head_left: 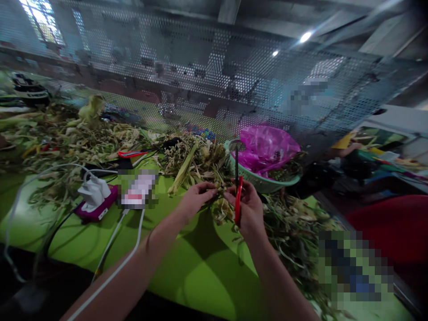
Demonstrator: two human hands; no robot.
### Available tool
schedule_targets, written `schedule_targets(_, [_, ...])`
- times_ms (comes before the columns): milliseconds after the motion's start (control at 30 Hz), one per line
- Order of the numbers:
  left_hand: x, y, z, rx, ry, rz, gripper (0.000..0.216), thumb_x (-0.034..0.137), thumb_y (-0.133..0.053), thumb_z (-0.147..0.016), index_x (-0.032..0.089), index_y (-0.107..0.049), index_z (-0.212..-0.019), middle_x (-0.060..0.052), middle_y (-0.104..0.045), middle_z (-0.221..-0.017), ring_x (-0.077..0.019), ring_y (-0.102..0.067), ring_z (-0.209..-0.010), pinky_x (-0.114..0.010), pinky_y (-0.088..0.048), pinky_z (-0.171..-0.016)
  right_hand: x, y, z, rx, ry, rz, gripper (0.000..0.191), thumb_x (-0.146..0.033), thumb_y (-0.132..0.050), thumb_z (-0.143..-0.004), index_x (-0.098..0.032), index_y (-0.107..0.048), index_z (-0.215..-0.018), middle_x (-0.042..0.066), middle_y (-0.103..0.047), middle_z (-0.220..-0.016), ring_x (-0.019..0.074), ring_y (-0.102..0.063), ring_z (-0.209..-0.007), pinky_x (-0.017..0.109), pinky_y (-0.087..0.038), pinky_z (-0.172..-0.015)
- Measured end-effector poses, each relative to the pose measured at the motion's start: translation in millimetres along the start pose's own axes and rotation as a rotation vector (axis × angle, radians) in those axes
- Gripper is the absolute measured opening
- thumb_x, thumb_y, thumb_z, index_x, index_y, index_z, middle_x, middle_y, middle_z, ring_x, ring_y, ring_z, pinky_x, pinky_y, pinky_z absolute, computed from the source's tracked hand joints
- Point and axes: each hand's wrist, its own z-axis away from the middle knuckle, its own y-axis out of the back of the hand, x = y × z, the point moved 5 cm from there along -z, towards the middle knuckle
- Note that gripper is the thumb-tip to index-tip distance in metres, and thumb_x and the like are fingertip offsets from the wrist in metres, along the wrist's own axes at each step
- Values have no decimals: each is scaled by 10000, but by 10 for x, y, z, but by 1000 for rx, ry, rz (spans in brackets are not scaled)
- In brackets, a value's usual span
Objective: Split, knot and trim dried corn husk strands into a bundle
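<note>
My left hand [194, 201] is closed in a pinch on a small piece of dried plant [219, 189]. Wrapped in my right hand [250, 211] is a pair of red-handled scissors [238, 205], blades pointing up and away from me. The right thumb and fingertips also meet the plant piece near the left fingertips. Loose pale dried leaves [222, 211] hang and lie just below both hands. Behind them is a heap of dry plant stalks [197, 156], with a long yellowish husk-like leaf [183, 171] at its front.
A green basket [281, 183] holds a pink plastic bag [267, 149]. At left are a purple power strip [98, 209] with white plugs, a blurred phone [137, 187] and white cables, one crossing over my left forearm. A perforated metal screen [187, 67] stands behind the green table [187, 276].
</note>
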Motion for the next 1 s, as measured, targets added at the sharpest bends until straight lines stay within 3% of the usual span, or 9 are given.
schedule_targets(733, [27,6,18,-9,-49,-200,202,280,-699,-682,156,-653,-834,-15,-628,-784,-113,-543,-730,-222,-406,-685,46,-7,-17,-40,-26,50,486,-281,-772,-607,-229,-567,-1044,-9,-635,-819,163,-592,-770,322,-470,-764])
schedule_targets(1000, [94,46,47,16,12,22,234,337,-697,-672,176,-606,-814,-27,-629,-733,-149,-595,-673,-287,-475,-702,23,28,-48,-70,-31,93,447,-329,-752,-645,-239,-579,-1047,-15,-630,-821,166,-574,-773,298,-451,-766])
